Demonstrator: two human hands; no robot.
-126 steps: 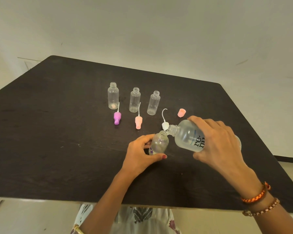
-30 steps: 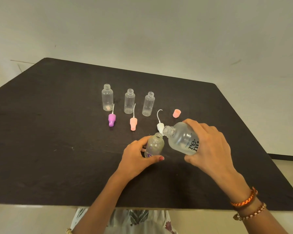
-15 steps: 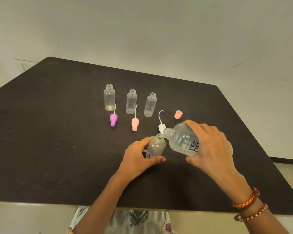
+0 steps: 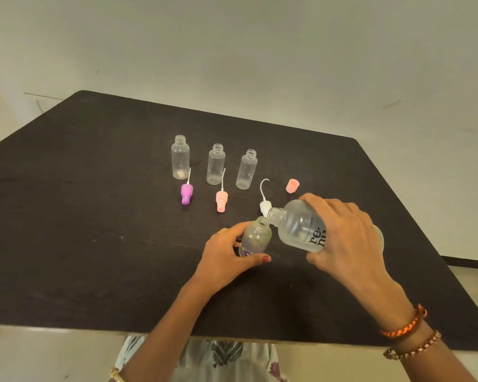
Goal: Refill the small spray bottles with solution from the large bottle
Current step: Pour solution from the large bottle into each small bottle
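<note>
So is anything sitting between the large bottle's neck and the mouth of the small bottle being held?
Nothing visible. The large bottle, tilted in the right hand, has its open neck right beside the uncapped mouth of the small bottle the left hand steadies. The white spray cap lies behind them.

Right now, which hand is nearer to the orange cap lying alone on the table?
The right hand. It grips the large bottle just in front of the orange cap. The left hand holds the small bottle farther away, to the left.

One head-worn view — looking forward and down, close over the table [image 4: 94, 216].
</note>
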